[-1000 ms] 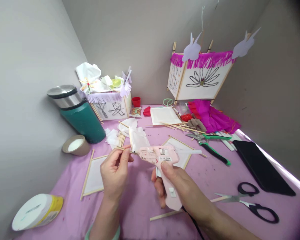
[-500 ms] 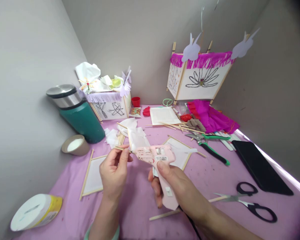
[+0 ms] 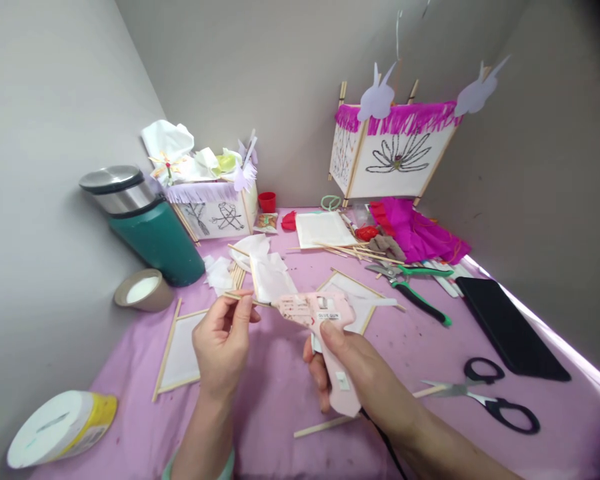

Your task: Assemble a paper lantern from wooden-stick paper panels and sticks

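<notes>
My right hand (image 3: 353, 363) is wrapped round the handle of a pink glue gun (image 3: 313, 312), its dark nozzle pointing left. Between the thumb and fingers of my left hand (image 3: 225, 340) is a thin wooden stick (image 3: 237, 295). The nozzle tip is at the stick's right end; whether they touch is too small to tell. Behind the gun lies a paper panel with stick edges (image 3: 365, 313). Another framed panel (image 3: 180, 350) is left of my left hand, and white paper (image 3: 270, 273) lies just beyond the nozzle.
Scissors (image 3: 480, 390), a black phone-like slab (image 3: 513, 327) and green-handled pliers (image 3: 420, 300) lie at the right. A green flask (image 3: 155, 240), a candle bowl (image 3: 150, 293) and a white-yellow tub (image 3: 63, 427) stand left. Decorated paper lanterns (image 3: 397, 157) are at the back.
The camera view has shifted slightly. The glue gun's nozzle has drawn a little to the right relative to my left hand; both hands keep their holds.
</notes>
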`<state>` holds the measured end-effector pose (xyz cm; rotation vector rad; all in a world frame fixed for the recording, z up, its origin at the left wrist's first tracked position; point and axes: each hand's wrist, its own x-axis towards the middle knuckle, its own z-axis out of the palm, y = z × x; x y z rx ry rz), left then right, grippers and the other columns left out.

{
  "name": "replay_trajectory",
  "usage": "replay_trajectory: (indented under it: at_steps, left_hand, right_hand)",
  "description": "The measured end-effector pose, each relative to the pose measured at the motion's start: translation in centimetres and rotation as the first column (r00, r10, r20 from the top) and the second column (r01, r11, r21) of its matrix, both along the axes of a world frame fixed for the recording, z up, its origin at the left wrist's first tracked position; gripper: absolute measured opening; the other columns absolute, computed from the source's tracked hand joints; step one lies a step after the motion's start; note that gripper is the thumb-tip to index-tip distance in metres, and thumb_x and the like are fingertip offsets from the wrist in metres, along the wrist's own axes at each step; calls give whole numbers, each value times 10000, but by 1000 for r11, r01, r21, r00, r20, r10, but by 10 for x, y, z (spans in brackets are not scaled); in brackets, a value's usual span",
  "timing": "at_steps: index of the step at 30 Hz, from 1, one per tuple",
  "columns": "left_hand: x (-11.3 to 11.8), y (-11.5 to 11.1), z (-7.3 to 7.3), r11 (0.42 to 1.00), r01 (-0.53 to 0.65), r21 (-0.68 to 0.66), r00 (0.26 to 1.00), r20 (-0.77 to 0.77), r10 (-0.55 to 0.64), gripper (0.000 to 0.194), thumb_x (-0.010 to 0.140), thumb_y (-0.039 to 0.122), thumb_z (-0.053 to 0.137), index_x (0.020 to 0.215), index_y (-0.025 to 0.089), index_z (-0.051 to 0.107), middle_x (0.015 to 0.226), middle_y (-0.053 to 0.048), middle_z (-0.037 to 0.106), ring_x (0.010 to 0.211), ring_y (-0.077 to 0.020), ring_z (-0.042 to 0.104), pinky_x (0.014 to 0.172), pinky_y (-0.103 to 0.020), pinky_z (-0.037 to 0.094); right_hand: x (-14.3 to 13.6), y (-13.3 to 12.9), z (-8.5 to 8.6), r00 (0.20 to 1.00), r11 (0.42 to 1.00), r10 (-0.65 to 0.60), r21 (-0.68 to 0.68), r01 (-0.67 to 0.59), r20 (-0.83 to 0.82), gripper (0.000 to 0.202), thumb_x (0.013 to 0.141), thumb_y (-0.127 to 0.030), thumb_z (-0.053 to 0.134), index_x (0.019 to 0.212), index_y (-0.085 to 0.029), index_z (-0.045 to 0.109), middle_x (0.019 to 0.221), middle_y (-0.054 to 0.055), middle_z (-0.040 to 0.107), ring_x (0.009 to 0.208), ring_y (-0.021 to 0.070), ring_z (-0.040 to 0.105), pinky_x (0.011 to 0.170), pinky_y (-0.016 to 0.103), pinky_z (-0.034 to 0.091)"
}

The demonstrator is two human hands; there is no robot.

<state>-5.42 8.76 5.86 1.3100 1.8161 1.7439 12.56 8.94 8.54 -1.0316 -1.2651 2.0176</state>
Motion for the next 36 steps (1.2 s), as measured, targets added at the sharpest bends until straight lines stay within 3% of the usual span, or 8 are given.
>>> replay_trajectory:
  at_steps: [36]
  left_hand:
    - [-3, 1, -2, 999, -44, 26, 999, 2, 44, 150, 840, 325, 590, 859, 190, 653, 654, 28, 630, 637, -104, 597, 684, -221, 479]
  right_hand:
    - [23, 0, -21, 994, 991, -91, -89, 95, 55, 521, 826, -665, 439, 765, -156, 531, 508, -47, 483, 413, 85, 508, 423, 190, 357]
